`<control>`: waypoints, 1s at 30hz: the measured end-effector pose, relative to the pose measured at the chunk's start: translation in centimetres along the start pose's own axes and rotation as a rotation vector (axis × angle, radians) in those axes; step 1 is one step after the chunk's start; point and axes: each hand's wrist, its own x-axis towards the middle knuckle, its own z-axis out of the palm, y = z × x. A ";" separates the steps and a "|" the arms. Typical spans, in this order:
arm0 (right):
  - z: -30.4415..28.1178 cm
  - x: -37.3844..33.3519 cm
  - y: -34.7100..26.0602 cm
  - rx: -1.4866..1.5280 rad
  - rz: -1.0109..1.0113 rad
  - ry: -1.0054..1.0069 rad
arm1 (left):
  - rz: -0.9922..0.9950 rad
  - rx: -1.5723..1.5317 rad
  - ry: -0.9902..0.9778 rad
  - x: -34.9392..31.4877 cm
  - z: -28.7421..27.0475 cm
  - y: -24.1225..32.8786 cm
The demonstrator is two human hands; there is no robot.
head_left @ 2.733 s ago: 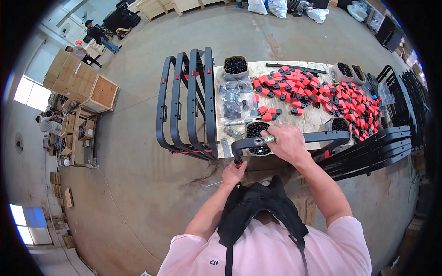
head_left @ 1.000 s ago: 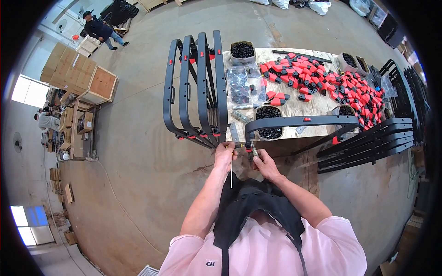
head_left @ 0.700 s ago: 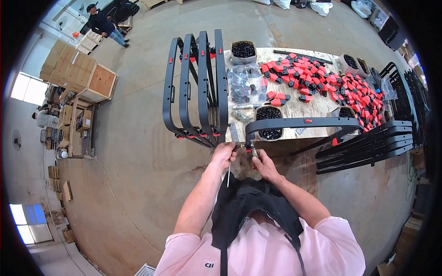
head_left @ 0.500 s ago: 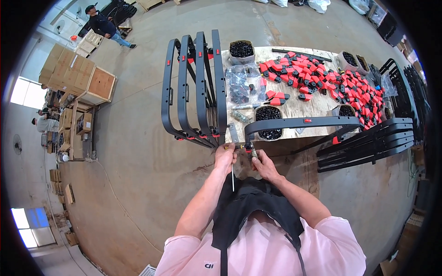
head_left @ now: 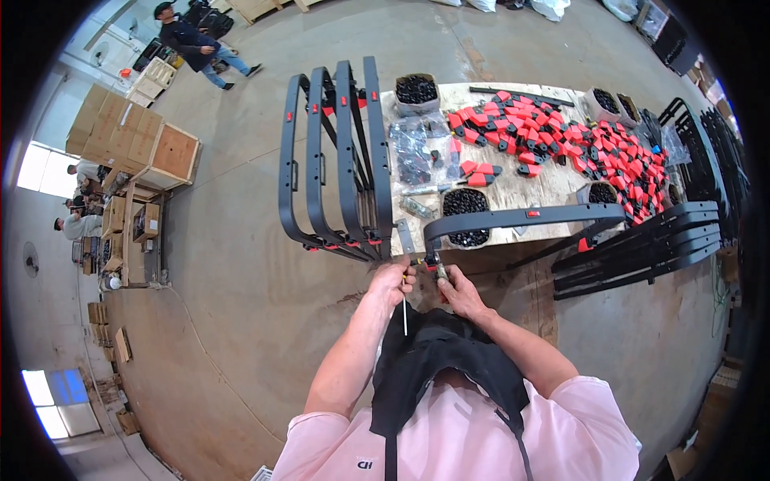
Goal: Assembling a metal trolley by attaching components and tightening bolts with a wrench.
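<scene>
My left hand [head_left: 391,282] is closed around a tool with a thin pale metal shaft [head_left: 405,322] that points down toward my apron; its fingers are by the near left corner of a dark grey metal frame. Close beside it, my right hand [head_left: 463,293] grips a short metallic tool [head_left: 441,273], its upper end at the same corner, just below a small red part [head_left: 431,267]. The curved frame [head_left: 489,219] rests across the table's near edge, a red piece [head_left: 532,214] set in its upper bar. Fingers hide most of both tools.
On the wooden table [head_left: 513,180] lie many red-and-black plastic pieces [head_left: 533,132] and boxes of small black parts [head_left: 465,212]. Similar frames stand upright at left [head_left: 345,152]; more are stacked at right [head_left: 674,240]. A person [head_left: 192,44] is at the far left.
My left hand has shifted slightly down, its fingers a little farther from the frame corner. The right hand stays at that corner. The far person has stepped to the right.
</scene>
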 end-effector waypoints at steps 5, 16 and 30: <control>-0.4 -0.3 0.9 -0.021 0.003 -0.027 | -0.054 0.061 -0.023 0.4 -0.1 0.0; 0.3 0.3 0.8 0.017 0.018 -0.051 | 0.465 0.046 -0.009 -2.0 1.4 -3.5; 2.2 -0.4 -1.2 -0.017 0.070 0.051 | 0.738 0.108 0.394 1.1 2.7 -4.2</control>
